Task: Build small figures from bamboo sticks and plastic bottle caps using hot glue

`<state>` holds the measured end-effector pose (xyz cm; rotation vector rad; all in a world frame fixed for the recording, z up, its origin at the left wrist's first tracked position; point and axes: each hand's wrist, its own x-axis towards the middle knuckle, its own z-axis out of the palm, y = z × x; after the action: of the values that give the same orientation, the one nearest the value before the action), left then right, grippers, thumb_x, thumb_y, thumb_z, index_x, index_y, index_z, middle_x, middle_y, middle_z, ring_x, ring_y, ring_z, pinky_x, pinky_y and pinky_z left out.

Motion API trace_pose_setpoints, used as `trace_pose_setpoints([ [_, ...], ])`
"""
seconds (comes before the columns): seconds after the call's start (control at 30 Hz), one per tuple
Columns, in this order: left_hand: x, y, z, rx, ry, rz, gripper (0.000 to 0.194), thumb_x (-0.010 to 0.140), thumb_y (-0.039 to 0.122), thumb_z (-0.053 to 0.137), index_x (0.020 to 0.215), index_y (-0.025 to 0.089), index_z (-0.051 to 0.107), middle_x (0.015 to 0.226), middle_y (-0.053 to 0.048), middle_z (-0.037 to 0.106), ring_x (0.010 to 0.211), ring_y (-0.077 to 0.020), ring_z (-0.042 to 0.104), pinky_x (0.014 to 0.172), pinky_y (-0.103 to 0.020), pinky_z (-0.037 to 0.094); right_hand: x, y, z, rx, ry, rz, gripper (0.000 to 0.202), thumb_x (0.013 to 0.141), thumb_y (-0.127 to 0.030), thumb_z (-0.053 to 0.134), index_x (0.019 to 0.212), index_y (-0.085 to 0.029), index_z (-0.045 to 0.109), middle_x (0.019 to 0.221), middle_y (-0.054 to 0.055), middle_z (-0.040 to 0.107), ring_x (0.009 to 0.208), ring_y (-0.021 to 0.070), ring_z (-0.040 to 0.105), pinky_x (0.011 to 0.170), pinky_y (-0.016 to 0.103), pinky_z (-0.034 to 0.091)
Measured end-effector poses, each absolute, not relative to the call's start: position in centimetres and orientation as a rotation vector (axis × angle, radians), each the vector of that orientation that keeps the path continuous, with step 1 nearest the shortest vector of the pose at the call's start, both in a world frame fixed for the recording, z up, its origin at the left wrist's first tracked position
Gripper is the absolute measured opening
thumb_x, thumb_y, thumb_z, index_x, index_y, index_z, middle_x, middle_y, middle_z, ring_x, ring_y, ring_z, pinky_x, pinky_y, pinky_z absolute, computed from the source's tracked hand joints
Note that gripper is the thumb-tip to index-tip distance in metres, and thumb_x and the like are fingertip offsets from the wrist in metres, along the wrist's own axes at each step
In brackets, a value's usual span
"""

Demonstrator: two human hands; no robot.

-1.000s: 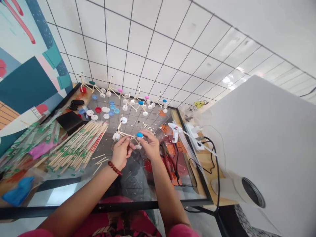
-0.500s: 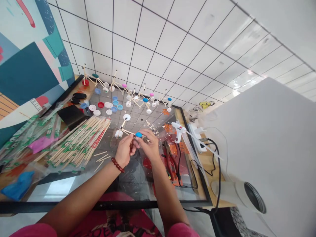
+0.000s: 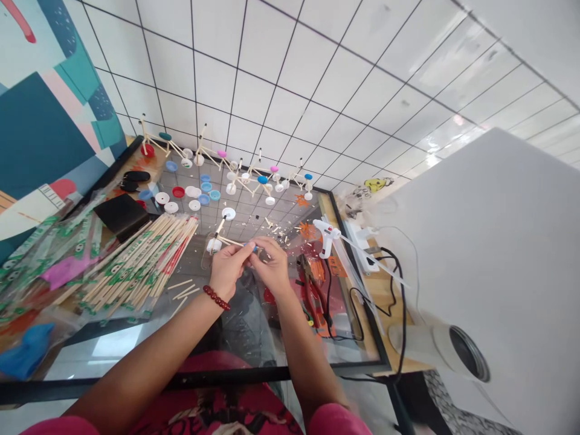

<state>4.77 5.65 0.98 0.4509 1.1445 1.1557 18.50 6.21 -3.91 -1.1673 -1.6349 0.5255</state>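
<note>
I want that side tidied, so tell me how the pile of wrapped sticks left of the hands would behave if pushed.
The pile of wrapped sticks would probably spread and shift unevenly, since the sticks overlap at differing angles. Each stick is likely stiff, as they look thin but straight. Their printed plastic wrapping may make them slippery against each other.

No text can be read with certainty; the green print on the chopstick wrappers and the shirt's letters are unclear.
</note>
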Motion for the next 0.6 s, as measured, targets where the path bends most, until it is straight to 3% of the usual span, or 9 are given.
trace_pose_setpoints([
  [0.4,4.87,5.62,1.39,0.463,1.164,1.183,0.045,0.071,0.039,0.1,0.058,0.017,0.063,0.052,0.001,0.054,0.042,-0.0043,0.035,0.043,-0.022,0.016,18.33,5.99,-3.62,-1.151,-1.669,0.503,0.022,0.098,-0.024,0.07,0.115,-0.025,0.083,0.117,0.012,0.085,0.112,0.0256,0.081,0.105,0.039,0.066],
  [0.6,4.77,5.66,1.22,0.466,1.159,1.184,0.047,0.068,0.04,0.101,0.057,0.017,0.062,0.052,0.0,0.054,0.043,-0.0046,0.036,0.043,-0.022,0.015,18.42,6.15,-3.95,-1.184,-1.677,0.504,0.023,0.095,-0.028,0.073,0.115,-0.029,0.083,0.118,0.008,0.085,0.111,0.0252,0.081,0.103,0.042,0.068],
])
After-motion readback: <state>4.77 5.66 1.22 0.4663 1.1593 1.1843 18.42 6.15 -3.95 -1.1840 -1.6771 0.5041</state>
